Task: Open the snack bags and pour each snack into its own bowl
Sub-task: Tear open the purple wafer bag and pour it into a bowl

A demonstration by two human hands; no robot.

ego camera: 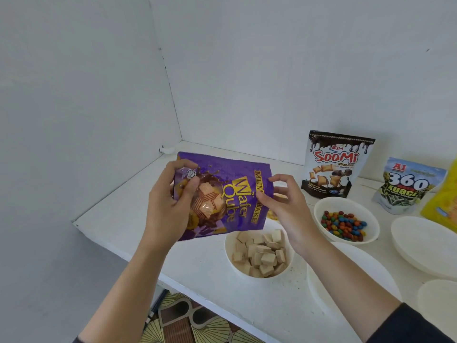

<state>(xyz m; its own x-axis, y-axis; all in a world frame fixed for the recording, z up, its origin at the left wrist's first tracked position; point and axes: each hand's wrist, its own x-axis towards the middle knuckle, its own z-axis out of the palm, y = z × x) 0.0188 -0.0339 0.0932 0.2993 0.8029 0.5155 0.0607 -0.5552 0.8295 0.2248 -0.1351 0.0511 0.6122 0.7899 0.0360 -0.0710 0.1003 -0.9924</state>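
I hold a purple Wafer Qube bag sideways above the white table. My left hand grips its bottom end. My right hand pinches its top edge between thumb and fingers. Just below the bag's mouth stands a white bowl holding several beige wafer cubes. To the right, another white bowl holds coloured coated candies. Behind it stand a Soomi bag and a 360 Kuaci bag, both upright.
A yellow bag shows at the right edge. Empty white bowls and plates sit at the right, with more of these plates near the front. Walls close the table's back and left. A patterned floor lies below the front edge.
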